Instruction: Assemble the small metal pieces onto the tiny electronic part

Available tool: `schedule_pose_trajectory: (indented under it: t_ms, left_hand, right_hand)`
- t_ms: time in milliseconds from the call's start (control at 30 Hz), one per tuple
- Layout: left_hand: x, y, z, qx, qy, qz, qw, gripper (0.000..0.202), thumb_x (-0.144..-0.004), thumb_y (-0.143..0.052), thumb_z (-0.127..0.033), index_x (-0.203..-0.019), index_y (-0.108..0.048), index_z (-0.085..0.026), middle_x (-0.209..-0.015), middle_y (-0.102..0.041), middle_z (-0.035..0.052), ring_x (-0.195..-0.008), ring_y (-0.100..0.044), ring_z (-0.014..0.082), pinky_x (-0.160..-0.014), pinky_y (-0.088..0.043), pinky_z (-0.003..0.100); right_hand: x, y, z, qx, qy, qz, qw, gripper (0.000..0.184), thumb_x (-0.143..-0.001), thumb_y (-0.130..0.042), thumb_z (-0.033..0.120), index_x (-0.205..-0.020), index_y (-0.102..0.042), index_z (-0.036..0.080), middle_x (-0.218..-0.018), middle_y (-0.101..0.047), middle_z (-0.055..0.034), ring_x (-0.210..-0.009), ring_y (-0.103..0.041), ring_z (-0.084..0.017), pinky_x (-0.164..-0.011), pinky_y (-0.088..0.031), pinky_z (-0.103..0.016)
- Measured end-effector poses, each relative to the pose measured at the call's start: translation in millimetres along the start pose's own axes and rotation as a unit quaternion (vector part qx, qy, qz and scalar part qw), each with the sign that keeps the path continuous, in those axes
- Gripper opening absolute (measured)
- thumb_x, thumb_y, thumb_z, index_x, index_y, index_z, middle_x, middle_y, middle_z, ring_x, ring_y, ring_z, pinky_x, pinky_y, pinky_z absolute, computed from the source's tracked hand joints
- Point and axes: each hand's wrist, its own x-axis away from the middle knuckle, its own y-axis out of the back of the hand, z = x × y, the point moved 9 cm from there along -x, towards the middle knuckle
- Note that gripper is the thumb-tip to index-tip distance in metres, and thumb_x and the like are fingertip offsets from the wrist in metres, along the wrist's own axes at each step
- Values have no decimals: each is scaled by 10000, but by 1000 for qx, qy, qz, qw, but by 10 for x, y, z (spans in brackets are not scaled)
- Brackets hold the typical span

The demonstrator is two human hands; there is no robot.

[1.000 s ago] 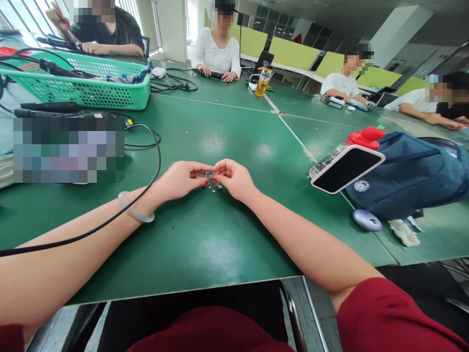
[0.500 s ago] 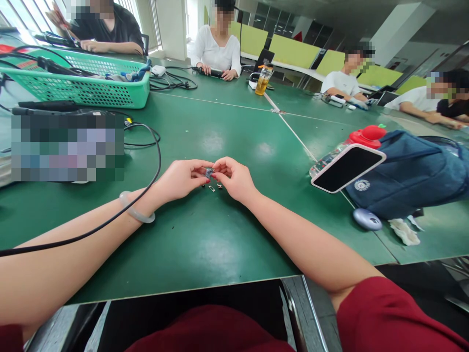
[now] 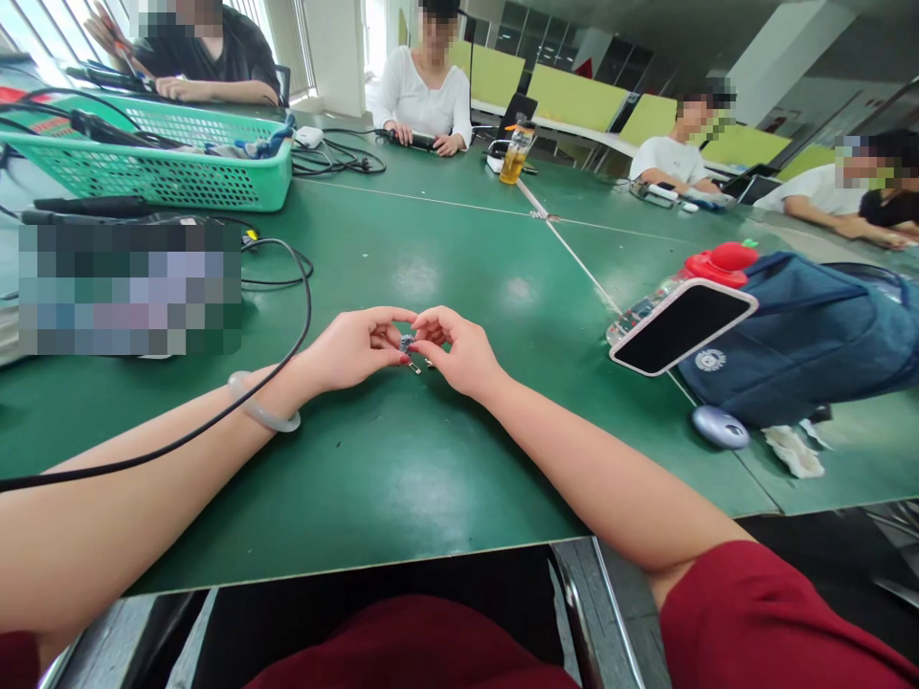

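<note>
Just above the green table (image 3: 416, 488), a small grey-blue part with fine detail (image 3: 406, 342) is pinched between both hands; its exact kind is too small to make out. My left hand (image 3: 355, 346) closes on it from the left, thumb and fingers together. From the right, my right hand (image 3: 459, 352) grips the same part with thumb and fingertips, and the fingertips of both hands touch or nearly touch. Below the hands lies a small flat metallic piece (image 3: 414, 367). Another tiny piece (image 3: 429, 363) lies partly under my right thumb.
A black cable (image 3: 215, 426) crosses over my left forearm. Left stands a green basket (image 3: 215, 182) with cables. To the right are a propped phone (image 3: 682, 327), a red-lidded bottle (image 3: 722, 263), a blue bag (image 3: 811, 335) and a mouse (image 3: 720, 428). Several people sit across the table.
The small part has shifted slightly left and down between my fingers. My left thumb now sits closer to it; both hands keep hold.
</note>
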Motion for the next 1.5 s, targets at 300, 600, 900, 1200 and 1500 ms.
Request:
schedule_pose_trajectory:
  t_ms: [300,600,900,1200,1500]
  left_hand:
    - [-34,70,18,16,9,-20,1000,598,-657,-699,-179,-1235,-546,-176,-690,-603,-25,-664,-653,151,-697,-559,301]
    - [-47,178,103,-48,47,-41,997,339,-671,-640,-179,-1007,-685,-175,-671,-617,-8,-652,-654,153,-637,-534,270]
    - [-30,126,198,46,109,-49,992,291,-684,-656,-155,-975,-642,-151,-824,-706,58,-721,-696,172,-717,-565,297]
    - [-32,108,219,12,106,-35,994,273,-731,-662,-219,-996,-618,-170,-768,-712,49,-708,-697,172,-707,-551,293]
    - [-42,125,151,-89,50,-28,994,387,-758,-631,-343,-1116,-658,-199,-718,-693,16,-682,-662,163,-652,-504,272]
  right_hand:
    - [-29,9,3,76,0,30,997,162,-806,-622,295,-935,-614,197,-764,-611,22,-631,-510,-94,-642,-422,-240]
    - [-19,62,-314,221,-114,143,958,108,-696,-746,227,-793,-713,191,-751,-641,16,-644,-509,-91,-664,-402,-237]
    - [-13,21,-272,245,-113,159,950,47,-747,-685,152,-717,-701,185,-731,-639,8,-657,-522,-96,-641,-392,-228]
    - [-24,0,-279,274,-96,162,943,91,-797,-649,177,-712,-682,177,-753,-629,-1,-689,-524,-105,-658,-383,-236]
    - [-18,50,-265,258,-94,125,953,103,-797,-633,183,-704,-678,178,-767,-632,-10,-688,-524,-115,-670,-396,-251]
